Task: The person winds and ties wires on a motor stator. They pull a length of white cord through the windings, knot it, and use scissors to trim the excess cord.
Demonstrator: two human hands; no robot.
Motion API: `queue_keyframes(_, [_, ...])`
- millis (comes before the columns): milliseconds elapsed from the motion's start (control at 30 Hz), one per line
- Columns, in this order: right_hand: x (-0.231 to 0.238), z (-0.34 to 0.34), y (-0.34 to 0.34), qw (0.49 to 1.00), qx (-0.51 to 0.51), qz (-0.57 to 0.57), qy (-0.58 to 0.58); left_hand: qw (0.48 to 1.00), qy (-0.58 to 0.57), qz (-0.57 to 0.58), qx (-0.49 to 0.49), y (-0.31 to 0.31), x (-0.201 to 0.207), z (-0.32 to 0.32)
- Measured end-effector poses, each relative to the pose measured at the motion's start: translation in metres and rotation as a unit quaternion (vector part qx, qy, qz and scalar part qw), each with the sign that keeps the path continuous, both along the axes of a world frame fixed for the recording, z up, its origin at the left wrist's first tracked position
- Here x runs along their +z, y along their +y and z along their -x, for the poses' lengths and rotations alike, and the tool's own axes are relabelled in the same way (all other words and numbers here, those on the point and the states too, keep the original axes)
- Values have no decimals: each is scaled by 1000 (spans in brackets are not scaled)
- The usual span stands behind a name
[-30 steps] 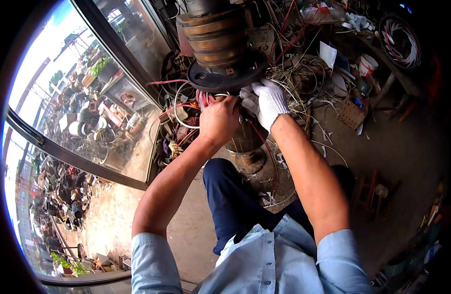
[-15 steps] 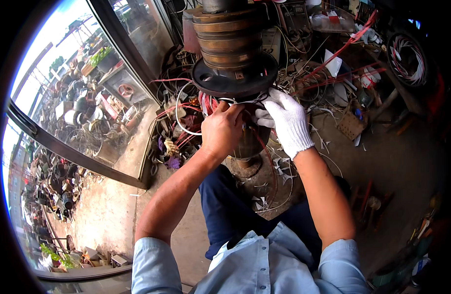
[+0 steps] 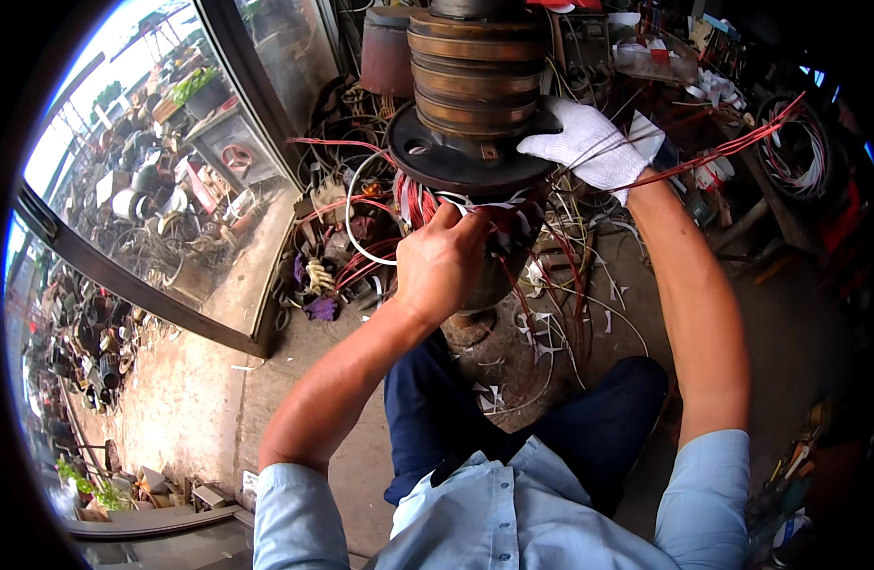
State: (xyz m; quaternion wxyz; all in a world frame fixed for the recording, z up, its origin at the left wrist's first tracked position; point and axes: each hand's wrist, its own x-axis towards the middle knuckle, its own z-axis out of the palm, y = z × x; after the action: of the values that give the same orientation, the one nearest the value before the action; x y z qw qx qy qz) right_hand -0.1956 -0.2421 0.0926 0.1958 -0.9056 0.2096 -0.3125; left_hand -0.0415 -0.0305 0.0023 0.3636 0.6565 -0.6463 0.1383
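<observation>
A stacked cylinder of copper-coloured rings (image 3: 475,81) stands upright before me, with a black round flange (image 3: 456,163) at its foot. Below the flange runs a bundle of red and white wires (image 3: 415,202). My bare left hand (image 3: 441,261) is closed against the bundle, its fingertips pinching at a white strip (image 3: 453,201); the exact grip is partly hidden. On the flange's right side is my right hand (image 3: 594,144) in a white knit glove, thumb and fingers apart. Its fingertips go toward the rings' far side. Red wires (image 3: 722,152) pass across that wrist.
A glass door with a metal frame (image 3: 161,294) stands at left, with heaped scrap parts (image 3: 166,199) beyond it. Cut wire and white scraps (image 3: 541,328) litter the floor below. A wire coil (image 3: 796,142) lies at far right, near a cluttered bench.
My gloved right hand has left the spot beneath the flange and moved up and right to its edge. My left hand stays at the bundle. The red wires now cross my right wrist.
</observation>
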Motion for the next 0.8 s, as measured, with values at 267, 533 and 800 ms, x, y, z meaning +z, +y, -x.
queue_keyframes(267, [-7, -40, -7, 943, -171, 221, 181, 1000, -11, 12, -9, -8, -2, 3])
queue_keyframes(533, [24, -5, 27, 986, -89, 90, 110, 999, 8, -20, 32, -11, -5, -11])
queue_keyframes(800, [23, -1, 33, 974, -81, -176, -119, 997, 40, 52, 39, -25, -6, 4])
